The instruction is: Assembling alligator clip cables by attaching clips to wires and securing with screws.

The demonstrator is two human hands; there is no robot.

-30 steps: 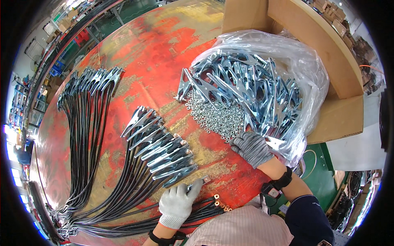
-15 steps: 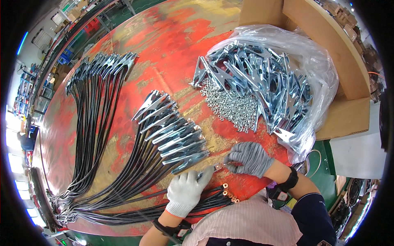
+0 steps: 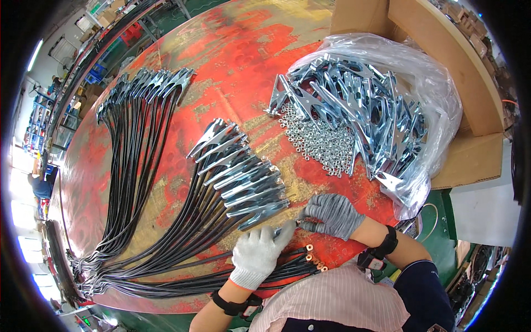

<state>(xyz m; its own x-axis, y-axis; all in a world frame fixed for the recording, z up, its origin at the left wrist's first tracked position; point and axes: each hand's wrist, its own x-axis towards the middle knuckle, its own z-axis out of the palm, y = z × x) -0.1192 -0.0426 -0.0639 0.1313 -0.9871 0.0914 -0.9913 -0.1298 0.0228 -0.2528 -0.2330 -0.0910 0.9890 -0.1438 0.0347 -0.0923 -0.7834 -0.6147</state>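
My left hand (image 3: pixel 257 252), in a white glove, is closed near the table's front edge. A black cable runs into it from the left, its end mostly hidden by the fingers. My right hand (image 3: pixel 333 216), in a grey striped glove, pinches close against the left fingertips. What it holds is too small and covered to make out. Just beyond my left hand lies a row of silver metal clamps (image 3: pixel 243 182) on black cables (image 3: pixel 182 232). Beside my hands, several loose cables end in copper ring lugs (image 3: pixel 310 249).
At the back right, a clear plastic bag (image 3: pixel 442 105) holds a heap of silver clamps (image 3: pixel 359 110), with small nuts (image 3: pixel 315 141) spilled before it. An open cardboard box (image 3: pixel 470 155) stands behind. Another bundle of clamped cables (image 3: pixel 138 144) lies left on the worn red table (image 3: pixel 227 72).
The whole view has shifted slightly. My fingertips have drawn closer together, and the small coppery piece that showed between them is now mostly covered. The clamps and cables stay put.
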